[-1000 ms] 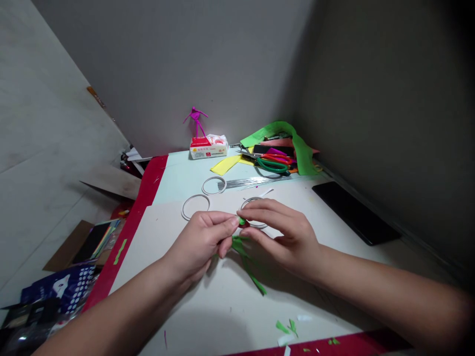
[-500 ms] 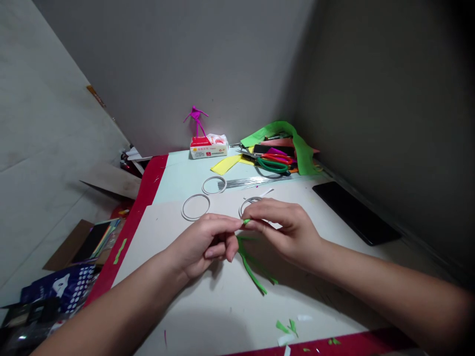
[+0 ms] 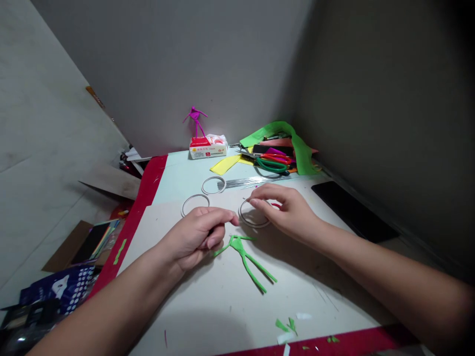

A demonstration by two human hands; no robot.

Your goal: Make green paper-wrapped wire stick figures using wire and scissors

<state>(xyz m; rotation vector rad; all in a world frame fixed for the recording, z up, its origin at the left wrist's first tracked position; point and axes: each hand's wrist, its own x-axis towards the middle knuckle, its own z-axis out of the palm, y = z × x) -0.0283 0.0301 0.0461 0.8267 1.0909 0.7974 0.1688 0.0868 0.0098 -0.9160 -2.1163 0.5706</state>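
Observation:
A green figure of twisted strips (image 3: 237, 243) lies on the white tabletop, with two long legs and its arms spread. My left hand (image 3: 206, 235) hovers just above its left arm, index finger stretched forward and the other fingers curled in. Its fingertips are pressed together; whatever they hold is hidden. Farther right, my right hand (image 3: 291, 210) is over a roll of narrow tape (image 3: 254, 223), thumb and index finger pinched. I cannot make out anything between them. A small red curved piece (image 3: 276, 205) shows behind the right hand.
Two more tape rolls (image 3: 214, 185) and thin wires (image 3: 245, 182) lie beyond the hands. At the back are scissors (image 3: 272, 164), green crepe paper (image 3: 304, 153) and a tissue pack (image 3: 208, 148) below a magenta figure (image 3: 195, 116). A black phone (image 3: 352, 210) lies right; paper scraps (image 3: 285, 326) in front.
Both hands pinched a small green piece together; now they are apart and that piece is out of sight. My right hand has shifted slightly away and up, and the green figure shows more fully.

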